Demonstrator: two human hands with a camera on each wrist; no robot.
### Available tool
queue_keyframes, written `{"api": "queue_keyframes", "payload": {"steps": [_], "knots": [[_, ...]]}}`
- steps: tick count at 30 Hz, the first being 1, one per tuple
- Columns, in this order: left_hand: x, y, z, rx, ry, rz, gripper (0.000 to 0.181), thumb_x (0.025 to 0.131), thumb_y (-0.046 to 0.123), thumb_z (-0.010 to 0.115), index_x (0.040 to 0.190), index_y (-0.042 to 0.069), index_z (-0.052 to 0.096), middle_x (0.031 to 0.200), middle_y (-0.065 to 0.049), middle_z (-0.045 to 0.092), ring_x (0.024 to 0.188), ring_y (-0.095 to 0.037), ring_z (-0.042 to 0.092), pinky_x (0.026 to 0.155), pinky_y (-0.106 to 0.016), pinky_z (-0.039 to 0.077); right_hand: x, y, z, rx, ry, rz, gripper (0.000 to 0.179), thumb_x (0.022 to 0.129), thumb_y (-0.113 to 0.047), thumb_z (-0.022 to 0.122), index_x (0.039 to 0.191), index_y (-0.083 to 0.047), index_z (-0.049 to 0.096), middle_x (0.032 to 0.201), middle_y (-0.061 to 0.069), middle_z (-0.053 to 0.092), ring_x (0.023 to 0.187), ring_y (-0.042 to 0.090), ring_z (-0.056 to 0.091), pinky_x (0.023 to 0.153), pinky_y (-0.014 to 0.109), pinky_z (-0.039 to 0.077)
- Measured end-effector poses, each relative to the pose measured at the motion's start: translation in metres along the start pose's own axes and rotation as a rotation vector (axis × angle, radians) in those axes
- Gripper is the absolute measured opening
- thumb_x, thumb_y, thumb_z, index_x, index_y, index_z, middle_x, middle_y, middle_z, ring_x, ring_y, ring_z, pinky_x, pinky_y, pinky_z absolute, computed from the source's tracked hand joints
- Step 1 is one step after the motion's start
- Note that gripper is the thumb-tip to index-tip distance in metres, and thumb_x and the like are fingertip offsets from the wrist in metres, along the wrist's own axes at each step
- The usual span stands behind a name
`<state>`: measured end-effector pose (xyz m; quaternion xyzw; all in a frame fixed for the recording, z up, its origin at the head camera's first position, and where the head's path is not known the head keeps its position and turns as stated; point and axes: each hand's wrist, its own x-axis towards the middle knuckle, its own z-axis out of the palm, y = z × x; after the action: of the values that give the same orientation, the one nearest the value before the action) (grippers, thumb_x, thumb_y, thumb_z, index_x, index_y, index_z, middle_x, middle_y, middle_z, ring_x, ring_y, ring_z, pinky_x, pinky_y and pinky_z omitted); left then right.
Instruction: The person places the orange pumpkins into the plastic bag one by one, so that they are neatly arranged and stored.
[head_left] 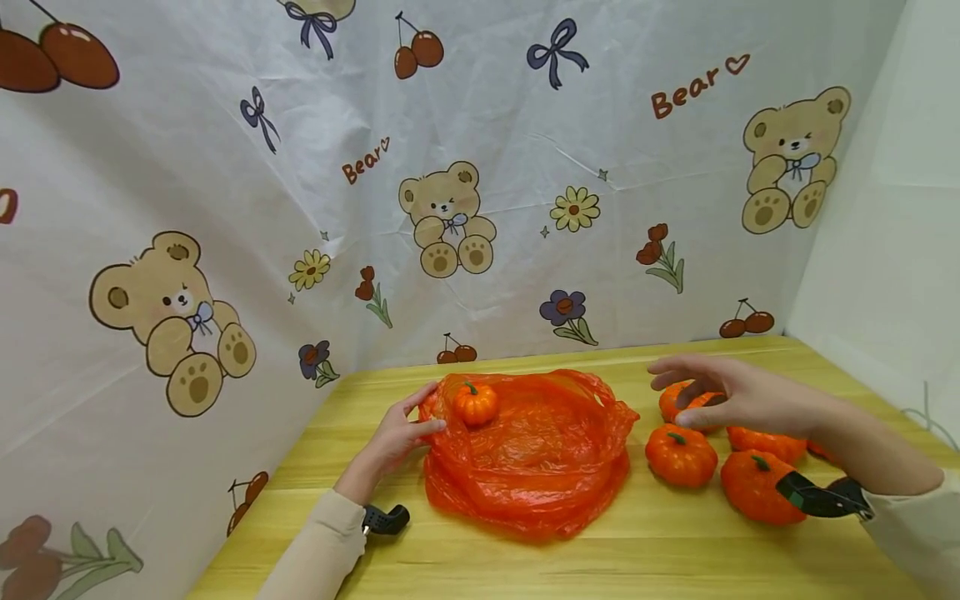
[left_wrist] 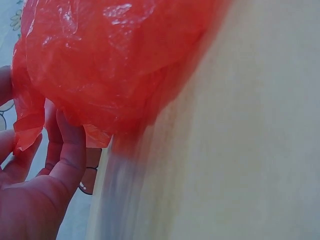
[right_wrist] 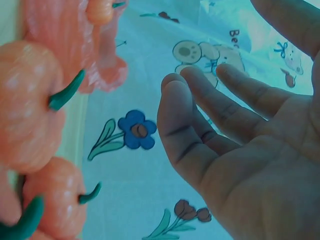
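An orange plastic bag (head_left: 528, 454) lies mid-worktop with a small pumpkin (head_left: 476, 402) on its far left. The left hand (head_left: 397, 437) pinches the bag's left edge. The right hand (head_left: 731, 396) hovers, fingers spread, over loose pumpkins (head_left: 681, 454) at right. The yellow wooden worktop (head_left: 675, 550) meets a bear-printed backdrop (head_left: 450, 167).

Bear-print cloth behind a yellow wooden table

The wooden table (head_left: 697, 558) runs pale yellow with lengthwise grain. A white backdrop cloth (head_left: 315, 167) hangs behind it and wraps the left side, printed with teddy bears (head_left: 447, 221), cherries (head_left: 418, 50), bows (head_left: 556, 52), a yellow daisy (head_left: 575, 208) and the word "Bear". At three o'clock stands a plain white wall panel (head_left: 892, 217), with a thin cord (head_left: 926, 408) beside it
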<state>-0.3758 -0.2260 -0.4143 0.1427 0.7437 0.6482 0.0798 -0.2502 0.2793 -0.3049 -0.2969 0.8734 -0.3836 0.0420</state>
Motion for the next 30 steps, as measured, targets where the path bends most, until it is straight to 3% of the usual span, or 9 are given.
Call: {"api": "queue_keyframes", "payload": {"steps": [4,9,17,22,30], "knots": [[0.0,-0.001,0.0,0.005,0.0,-0.004,0.081,0.091,0.005,0.075,0.161,0.021,0.038,0.168,-0.013,0.03,0.136,-0.04,0.052,0.091,-0.039,0.063,-0.01,0.012,-0.002,0.01,-0.007,-0.022,0.062,0.096,-0.02,0.073,0.152,-0.017,0.046,0.139,-0.001,0.061,0.111,0.008,0.064,0.088,0.025,0.059],[0.001,-0.001,-0.001,0.006,-0.008,-0.013,0.081,0.091,0.005,0.075,0.16,0.023,0.039,0.168,-0.012,0.03,0.138,-0.04,0.051,0.091,-0.039,0.063,-0.026,0.028,-0.005,0.004,-0.008,0.012,0.063,0.095,-0.019,0.074,0.151,-0.019,0.045,0.139,-0.016,0.059,0.115,0.004,0.061,0.088,0.023,0.057],[0.002,0.001,-0.003,0.008,-0.003,-0.015,0.081,0.092,0.006,0.075,0.161,0.023,0.038,0.167,-0.012,0.03,0.135,-0.036,0.054,0.092,-0.039,0.062,-0.05,0.055,-0.008,-0.016,0.015,0.048,0.052,0.099,-0.013,0.068,0.148,-0.014,0.049,0.134,-0.022,0.058,0.113,-0.002,0.057,0.081,0.022,0.055],[0.001,0.002,-0.003,0.004,-0.009,-0.013,0.08,0.092,0.006,0.074,0.161,0.022,0.037,0.168,-0.013,0.029,0.136,-0.038,0.053,0.093,-0.039,0.062,-0.059,0.068,-0.008,-0.061,0.022,0.04,0.052,0.098,-0.012,0.07,0.146,-0.012,0.051,0.134,-0.029,0.056,0.114,-0.003,0.059,0.083,0.02,0.055],[0.002,0.001,-0.004,-0.007,0.003,-0.021,0.079,0.092,0.005,0.074,0.161,0.021,0.037,0.169,-0.013,0.027,0.139,-0.04,0.051,0.094,-0.04,0.062,-0.065,0.081,-0.006,0.026,-0.044,-0.002,0.052,0.098,-0.007,0.068,0.147,-0.009,0.049,0.137,-0.025,0.057,0.119,-0.005,0.057,0.086,0.018,0.056]]}}
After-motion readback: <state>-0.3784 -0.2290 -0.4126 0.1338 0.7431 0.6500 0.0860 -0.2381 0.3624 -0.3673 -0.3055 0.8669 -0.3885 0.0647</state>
